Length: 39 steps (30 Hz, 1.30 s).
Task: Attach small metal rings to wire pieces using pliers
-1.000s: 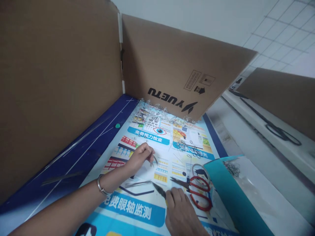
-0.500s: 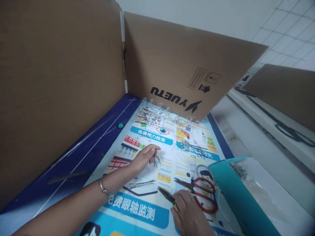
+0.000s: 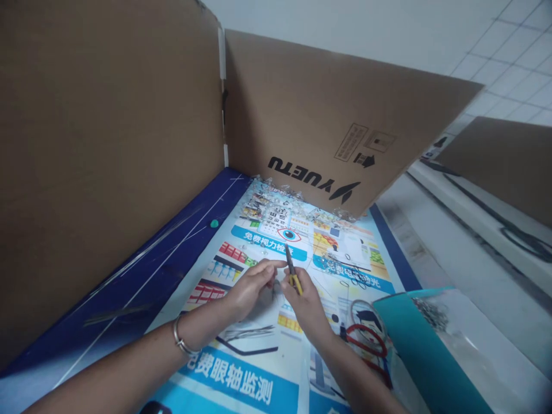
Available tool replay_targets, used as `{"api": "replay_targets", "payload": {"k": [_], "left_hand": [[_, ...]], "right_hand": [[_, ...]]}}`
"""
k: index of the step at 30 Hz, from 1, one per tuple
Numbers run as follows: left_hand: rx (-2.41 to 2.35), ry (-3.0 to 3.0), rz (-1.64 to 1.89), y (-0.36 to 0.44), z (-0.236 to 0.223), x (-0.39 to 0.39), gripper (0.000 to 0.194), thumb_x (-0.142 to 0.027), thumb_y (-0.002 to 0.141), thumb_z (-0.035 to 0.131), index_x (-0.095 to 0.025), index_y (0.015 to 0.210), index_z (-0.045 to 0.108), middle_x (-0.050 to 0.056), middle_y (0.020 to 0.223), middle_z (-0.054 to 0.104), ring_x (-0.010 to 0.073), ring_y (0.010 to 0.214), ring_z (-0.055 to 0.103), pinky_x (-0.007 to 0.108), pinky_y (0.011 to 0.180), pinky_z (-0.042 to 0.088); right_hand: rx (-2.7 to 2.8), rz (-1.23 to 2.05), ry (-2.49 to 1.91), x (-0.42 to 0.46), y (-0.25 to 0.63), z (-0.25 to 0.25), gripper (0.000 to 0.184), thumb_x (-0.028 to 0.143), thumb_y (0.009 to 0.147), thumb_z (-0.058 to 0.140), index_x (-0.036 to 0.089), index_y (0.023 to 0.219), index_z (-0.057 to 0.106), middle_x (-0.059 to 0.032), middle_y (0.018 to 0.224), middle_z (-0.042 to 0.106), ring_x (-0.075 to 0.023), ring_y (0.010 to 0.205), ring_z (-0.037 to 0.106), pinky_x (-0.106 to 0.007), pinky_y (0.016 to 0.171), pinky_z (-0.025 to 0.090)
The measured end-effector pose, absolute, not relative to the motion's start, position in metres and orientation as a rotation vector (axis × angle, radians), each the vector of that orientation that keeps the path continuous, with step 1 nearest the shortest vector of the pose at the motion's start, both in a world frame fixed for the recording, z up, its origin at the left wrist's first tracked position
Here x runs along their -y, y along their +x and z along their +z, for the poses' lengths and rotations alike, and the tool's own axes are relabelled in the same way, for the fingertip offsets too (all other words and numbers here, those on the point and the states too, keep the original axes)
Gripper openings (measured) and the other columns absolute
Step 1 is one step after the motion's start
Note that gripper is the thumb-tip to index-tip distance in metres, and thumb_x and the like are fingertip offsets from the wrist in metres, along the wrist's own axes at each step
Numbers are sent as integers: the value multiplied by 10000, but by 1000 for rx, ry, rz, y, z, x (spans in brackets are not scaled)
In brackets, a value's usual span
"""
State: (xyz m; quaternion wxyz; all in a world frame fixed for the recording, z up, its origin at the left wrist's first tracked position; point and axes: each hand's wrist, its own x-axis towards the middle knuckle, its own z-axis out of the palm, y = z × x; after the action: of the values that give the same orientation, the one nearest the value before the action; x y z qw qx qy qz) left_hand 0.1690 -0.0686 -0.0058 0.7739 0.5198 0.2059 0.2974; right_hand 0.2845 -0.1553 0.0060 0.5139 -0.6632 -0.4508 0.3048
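Observation:
My right hand [image 3: 304, 293] is closed round long-nose pliers [image 3: 294, 275] with yellow handles, whose dark jaws point up and away. Close beside it on the left, my left hand [image 3: 254, 287] is pinched, with its forefinger reaching toward the pliers. Short thin wires [image 3: 276, 284] show faintly beneath its fingers; their ends are blurred. A bundle of cut wires [image 3: 250, 332] lies on the printed sheet [image 3: 276, 374] below my left hand. Red-handled scissors [image 3: 366, 339] rest to the right, partly covered by my right forearm.
Cardboard panels [image 3: 345, 103] stand behind and at the left. Many clear glassy pieces [image 3: 280, 201] lie along the back. Small wire loops [image 3: 353, 276] are at the right, near a teal-edged box [image 3: 431, 345] with metal bits inside. Longer wires [image 3: 146, 253] lie on the dark blue border.
My right hand has lifted the pliers from beside the scissors and brought them up and left to my left hand. My left hand has stayed almost in place.

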Motion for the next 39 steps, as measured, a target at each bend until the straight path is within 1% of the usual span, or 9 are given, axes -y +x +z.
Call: {"api": "replay_targets", "payload": {"k": [4,8,10,15,20,23,31,35,39], "left_hand": [[-516,1090,663,170,-7,66,369,-420,803,495,-160,1031,626,24,749,510,114,654,408,226,611,326],[-593,1061,658,170,-8,68,388,-469,812,452,-153,962,619,-20,583,405,103,557,374,219,540,309],[-632,1079,697,171,-8,70,366,-475,819,435,-167,909,610,-24,579,390,104,554,375,217,537,318],[-675,1085,771,173,-8,77,320,-470,829,423,-195,845,587,29,811,541,140,745,492,233,679,394],[-581,1005,703,176,-9,81,324,-467,821,448,-209,950,596,48,887,597,172,849,535,279,787,412],[-518,968,691,177,-10,82,338,-447,826,455,-221,1044,579,57,975,602,178,905,540,288,824,409],[-506,957,673,179,-10,85,445,-450,826,455,-230,1211,496,81,1159,557,214,1082,480,323,920,368],[-548,1060,700,176,-7,83,410,-439,822,469,-237,1173,533,71,1157,567,206,1072,494,314,933,355],[-693,1250,757,172,-7,73,287,-386,794,532,-216,998,641,55,1025,631,202,986,536,287,876,376]], "right_hand": [[980,688,-1512,137,276,-11,160,321,763,540,204,815,444,56,680,405,-92,604,394,-213,570,358],[929,717,-1489,140,270,-21,166,317,763,544,201,840,454,46,697,441,-93,607,420,-215,574,369],[905,740,-1475,143,268,-23,176,318,764,543,200,865,460,38,709,460,-95,610,434,-216,573,380],[898,702,-1471,147,266,-22,170,301,764,545,200,885,482,20,760,504,-104,664,471,-226,620,408],[885,722,-1465,145,266,-22,203,305,755,555,192,918,508,4,792,546,-121,705,504,-249,655,429],[833,749,-1447,143,267,-25,238,314,756,555,186,952,512,-3,800,560,-125,711,512,-249,652,433],[828,754,-1426,144,265,-29,203,319,761,552,178,907,535,3,760,544,-106,662,482,-222,602,420],[802,785,-1373,144,269,-25,197,322,757,560,182,891,525,23,697,520,-92,602,465,-216,568,414],[755,791,-1331,142,277,-20,172,307,754,565,195,869,504,51,629,482,-81,546,454,-212,533,402]]}}
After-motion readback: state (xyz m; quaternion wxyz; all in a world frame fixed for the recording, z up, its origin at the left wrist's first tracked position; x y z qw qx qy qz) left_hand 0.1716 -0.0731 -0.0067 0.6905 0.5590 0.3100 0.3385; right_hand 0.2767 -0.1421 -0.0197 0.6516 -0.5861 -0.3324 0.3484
